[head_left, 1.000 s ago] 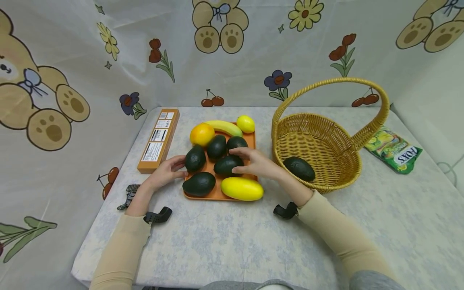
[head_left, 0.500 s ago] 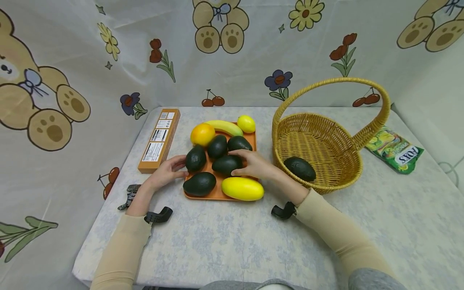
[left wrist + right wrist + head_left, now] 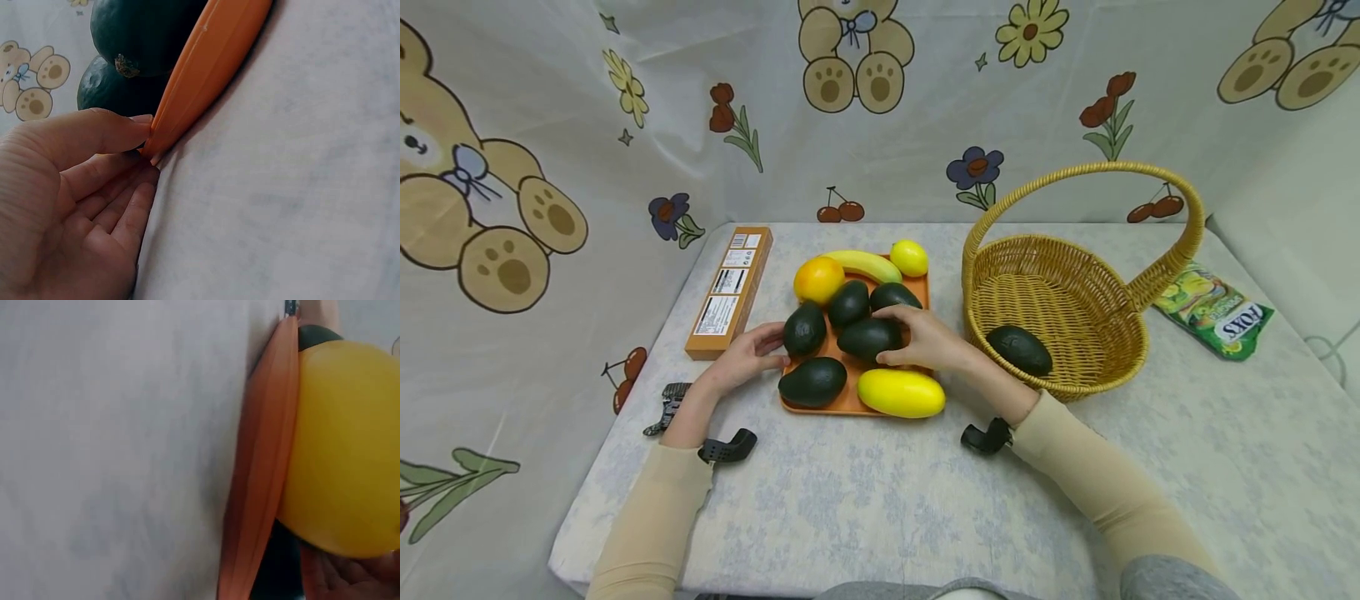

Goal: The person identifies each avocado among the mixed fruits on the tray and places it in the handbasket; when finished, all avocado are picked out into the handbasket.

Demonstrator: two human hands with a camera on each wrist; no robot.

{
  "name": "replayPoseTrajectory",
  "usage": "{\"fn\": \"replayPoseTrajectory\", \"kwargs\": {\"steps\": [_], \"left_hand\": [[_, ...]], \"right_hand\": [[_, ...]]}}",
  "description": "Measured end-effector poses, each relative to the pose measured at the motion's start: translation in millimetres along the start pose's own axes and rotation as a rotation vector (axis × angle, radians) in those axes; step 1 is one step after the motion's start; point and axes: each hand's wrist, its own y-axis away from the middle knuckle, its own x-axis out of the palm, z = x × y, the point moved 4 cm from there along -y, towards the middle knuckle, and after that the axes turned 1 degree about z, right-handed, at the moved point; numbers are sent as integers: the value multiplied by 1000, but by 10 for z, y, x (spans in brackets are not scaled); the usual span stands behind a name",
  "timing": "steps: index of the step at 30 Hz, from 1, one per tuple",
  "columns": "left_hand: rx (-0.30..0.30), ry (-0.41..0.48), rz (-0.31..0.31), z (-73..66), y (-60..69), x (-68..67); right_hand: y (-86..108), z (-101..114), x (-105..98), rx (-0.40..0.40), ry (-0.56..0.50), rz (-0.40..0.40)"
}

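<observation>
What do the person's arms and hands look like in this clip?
The left hand and right hand are bare, without gloves. Both forearms wear long beige sleeves, with grey fabric higher on the right arm. Each wrist carries a black, angular device.

Head view: right end of avocado [image 3: 867,339] hidden in right hand [image 3: 923,337]; FOX'S bag [image 3: 1217,312] partly behind basket handle [image 3: 1189,218]; print on carton labels [image 3: 716,315] too small. Right wrist view blurred, yellow oblong fruit [image 3: 347,450] cut by right edge, covering part of that hand. Left wrist view: upper avocado [image 3: 145,36] cut by top edge
</observation>
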Motion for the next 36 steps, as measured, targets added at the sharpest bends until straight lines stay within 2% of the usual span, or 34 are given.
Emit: {"fn": "replayPoseTrajectory", "kwargs": {"steps": [6, 11, 15, 18, 23, 28, 31, 36], "left_hand": [[10, 9, 4, 8, 0, -2], [10, 14, 6, -6, -4, 1], [-6, 20, 4, -5, -9, 4], [-12, 17, 1, -3, -9, 2], [4, 13, 16, -6, -5, 2], [18, 3, 11, -20, -3, -23], [14, 2, 12, -9, -5, -25], [14, 15, 23, 21, -6, -8]], "right_hand": [[122, 229, -196, -36, -96, -29], [345, 432, -447, -100, -124, -77], [603, 524, -664, -139, -74, -155], [835, 520, -838, -123, -9, -236], [1208, 304, -1103, -5, 36, -346], [1420, -75, -1324, 133, 21, -427], [1485, -296, -1396, 202, -2, -437], [1545, -538, -1420, 292, 6, -397]]}}
